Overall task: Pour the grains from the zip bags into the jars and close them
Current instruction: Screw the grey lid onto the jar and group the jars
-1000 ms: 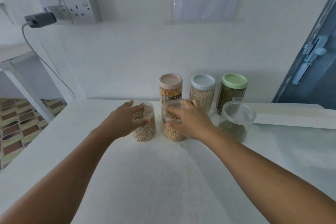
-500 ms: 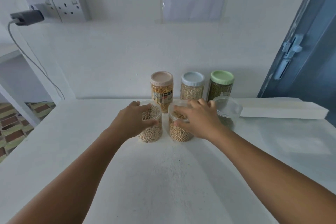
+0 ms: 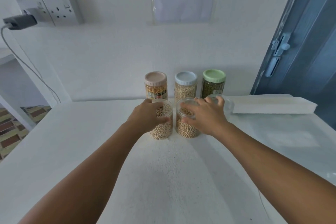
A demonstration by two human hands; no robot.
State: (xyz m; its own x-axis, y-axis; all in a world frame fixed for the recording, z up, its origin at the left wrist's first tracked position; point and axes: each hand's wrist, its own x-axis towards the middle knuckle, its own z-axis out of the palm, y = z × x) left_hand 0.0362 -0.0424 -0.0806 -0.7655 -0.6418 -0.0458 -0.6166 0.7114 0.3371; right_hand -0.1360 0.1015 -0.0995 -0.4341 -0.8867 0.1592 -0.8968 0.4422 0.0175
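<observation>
Little has changed: our left hand (image 3: 148,116) still grips one bean jar (image 3: 161,129), right hand (image 3: 203,114) the next jar (image 3: 187,129), near the desk's (image 3: 91,142) far edge; both look filled.

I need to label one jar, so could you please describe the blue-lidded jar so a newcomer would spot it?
Against the white wall, three tall lidded jars stand in a row. The blue-lidded jar is the middle one, holding pale grains, between a pink-lidded and a green-lidded jar.

Since 1 s ago the view drifts left, so the 3 lidded jars (image 3: 185,85) sit nearer frame centre. The right hand (image 3: 203,116) now covers most of the clear jar (image 3: 225,103) behind it.
</observation>
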